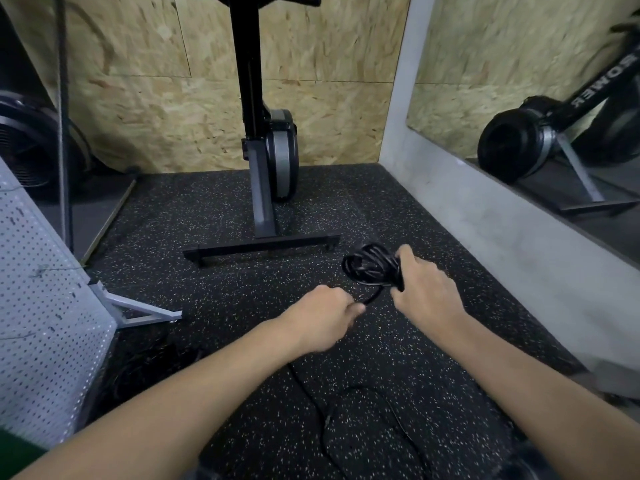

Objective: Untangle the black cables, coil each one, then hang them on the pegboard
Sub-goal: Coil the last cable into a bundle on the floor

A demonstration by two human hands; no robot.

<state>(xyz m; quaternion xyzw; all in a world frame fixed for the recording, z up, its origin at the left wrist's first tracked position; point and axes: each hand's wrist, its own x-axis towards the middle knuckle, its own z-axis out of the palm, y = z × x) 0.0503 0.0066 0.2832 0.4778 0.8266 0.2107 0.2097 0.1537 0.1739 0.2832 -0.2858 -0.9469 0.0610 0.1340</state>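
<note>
Coil of black cable [372, 266] — clasped in right grip [427, 289] | tail [374, 298] — pinched by left grip [325, 313]

Arms outstretched, right hand [427, 292] grips the cable coil [372, 266], left hand [323, 315] (knuckles up) pinches its tail.

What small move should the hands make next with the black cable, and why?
Probably the left hand should bring its strand up as one more loop onto the coil. The right hand grips the coil, the left pinches the strand leaving it, and loose cable lies on the floor, so coiling seems unfinished.
</note>
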